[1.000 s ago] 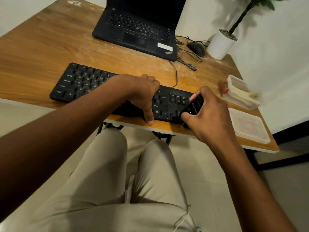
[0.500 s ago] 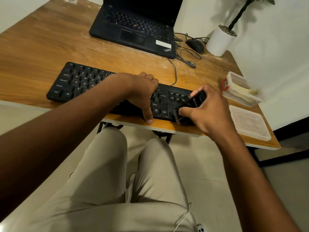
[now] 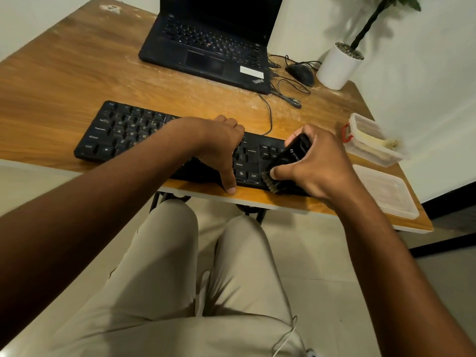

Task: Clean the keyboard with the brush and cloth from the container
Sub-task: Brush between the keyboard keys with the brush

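A black keyboard (image 3: 123,132) lies along the near edge of the wooden desk (image 3: 64,73). My left hand (image 3: 219,148) lies across its middle, fingers curled over the far edge and thumb on the near edge, holding the keyboard. My right hand (image 3: 316,166) grips a black brush (image 3: 291,157) whose bristles touch the keys at the keyboard's right end. The clear container (image 3: 373,143) stands at the desk's right side with a pale cloth (image 3: 386,144) inside.
The container's lid (image 3: 386,191) lies flat by the desk's right front corner. A black laptop (image 3: 211,47) stands open at the back, with a mouse (image 3: 300,73), cables and a white plant pot (image 3: 337,68) to its right. My knees are under the desk edge.
My right hand has tilted the brush and swept it a little over the keyboard's right end. My left hand keeps its hold. The view has shifted slightly.
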The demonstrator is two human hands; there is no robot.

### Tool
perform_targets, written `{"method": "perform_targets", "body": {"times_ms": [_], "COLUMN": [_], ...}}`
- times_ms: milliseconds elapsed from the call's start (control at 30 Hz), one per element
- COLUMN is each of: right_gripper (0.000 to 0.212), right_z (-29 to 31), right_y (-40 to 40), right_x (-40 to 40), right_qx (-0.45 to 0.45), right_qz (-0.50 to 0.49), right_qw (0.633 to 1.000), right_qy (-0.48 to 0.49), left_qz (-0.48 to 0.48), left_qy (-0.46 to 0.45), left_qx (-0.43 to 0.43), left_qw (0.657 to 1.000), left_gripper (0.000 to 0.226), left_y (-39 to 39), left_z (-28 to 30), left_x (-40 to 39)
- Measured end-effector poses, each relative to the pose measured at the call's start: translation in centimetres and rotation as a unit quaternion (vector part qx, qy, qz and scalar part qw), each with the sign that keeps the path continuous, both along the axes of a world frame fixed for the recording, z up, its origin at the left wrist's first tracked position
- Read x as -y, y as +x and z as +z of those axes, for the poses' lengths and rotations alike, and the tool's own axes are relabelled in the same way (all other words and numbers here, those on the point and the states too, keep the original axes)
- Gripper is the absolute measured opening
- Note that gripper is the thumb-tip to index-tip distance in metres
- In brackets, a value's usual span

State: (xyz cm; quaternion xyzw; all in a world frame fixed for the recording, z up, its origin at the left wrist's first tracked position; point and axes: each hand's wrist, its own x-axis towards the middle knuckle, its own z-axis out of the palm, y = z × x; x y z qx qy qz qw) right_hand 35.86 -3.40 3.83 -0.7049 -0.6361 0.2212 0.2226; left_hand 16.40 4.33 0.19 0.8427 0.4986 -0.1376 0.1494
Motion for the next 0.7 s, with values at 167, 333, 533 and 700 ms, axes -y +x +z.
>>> {"method": "perform_targets", "body": {"times_ms": [167,333,533,700], "right_gripper": [0.051,0.060,0.060,0.061], "right_z": [0.8,1.5,0.7,0.6], "right_y": [2.7,1.7,1.0,2.4], "right_x": [-0.8,-0.3,0.9,-2.3], "right_qx": [0.056,0.010,0.018,0.053], "right_qz": [-0.018,0.019,0.117,0.121], "right_qw": [0.998,0.997,0.991,0.989], "right_qy": [0.028,0.076,0.060,0.072], "left_qz": [0.000,0.000,-0.002,-0.010], "left_qy": [-0.003,-0.004,0.000,0.002], "left_qx": [0.000,0.003,0.008,0.007], "left_qw": [1.000,1.000,1.000,1.000], "left_gripper": [0.139,0.140,0.139,0.138], "left_y": [0.0,0.0,0.0,0.0], "left_z": [0.0,0.0,-0.2,-0.1], "left_x": [0.0,0.0,-0.1,-0.1]}}
